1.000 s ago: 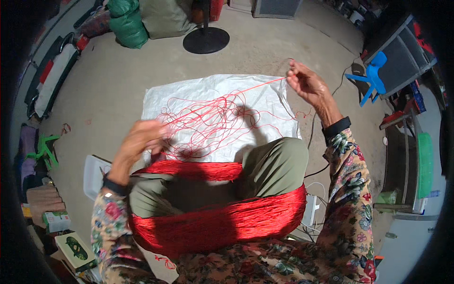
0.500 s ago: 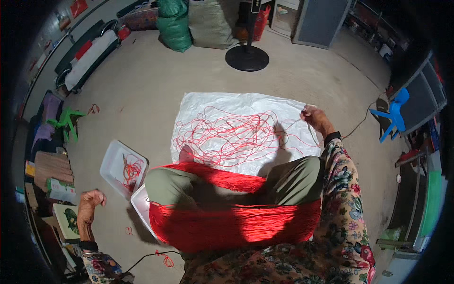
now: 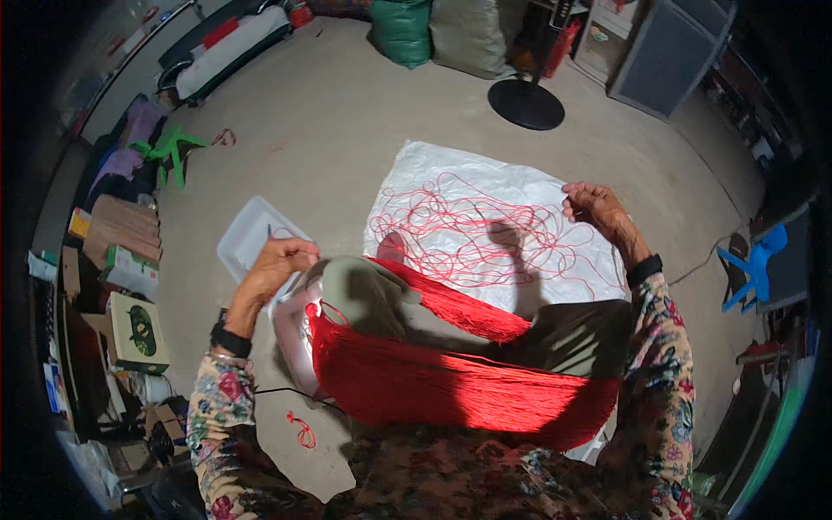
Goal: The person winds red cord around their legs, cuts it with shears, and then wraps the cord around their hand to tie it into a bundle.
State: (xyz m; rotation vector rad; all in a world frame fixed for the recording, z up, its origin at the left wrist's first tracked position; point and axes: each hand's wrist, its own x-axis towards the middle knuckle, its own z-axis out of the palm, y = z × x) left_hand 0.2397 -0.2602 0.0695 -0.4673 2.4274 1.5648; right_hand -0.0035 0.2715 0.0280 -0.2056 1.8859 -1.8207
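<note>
A thick skein of red cord (image 3: 468,390) is stretched around my bent knees. More red cord (image 3: 468,221) lies in loose, tangled loops on a white sheet (image 3: 416,165) on the floor. My right hand (image 3: 594,208) hovers at the sheet's right side, fingertips pressed together; any cord in them is too fine to see. At the left, my left hand (image 3: 284,260) is closed beside my knee, over the edge of a white plastic tray (image 3: 238,230), and what it holds, if anything, is hidden. A dark pointed tip shows in the tray behind it.
A second white tub (image 3: 295,347) stands against my left leg, with a red cord scrap (image 3: 302,431) on the floor nearby. A black fan base (image 3: 526,104), green sack (image 3: 400,35), green stool (image 3: 173,154) and blue stool (image 3: 756,264) stand around. Boxes (image 3: 134,334) line the left.
My left hand has swung up and right to the tray. My right hand stays near the sheet's right side, its fingers turned more to the left. The view has shifted and tilted.
</note>
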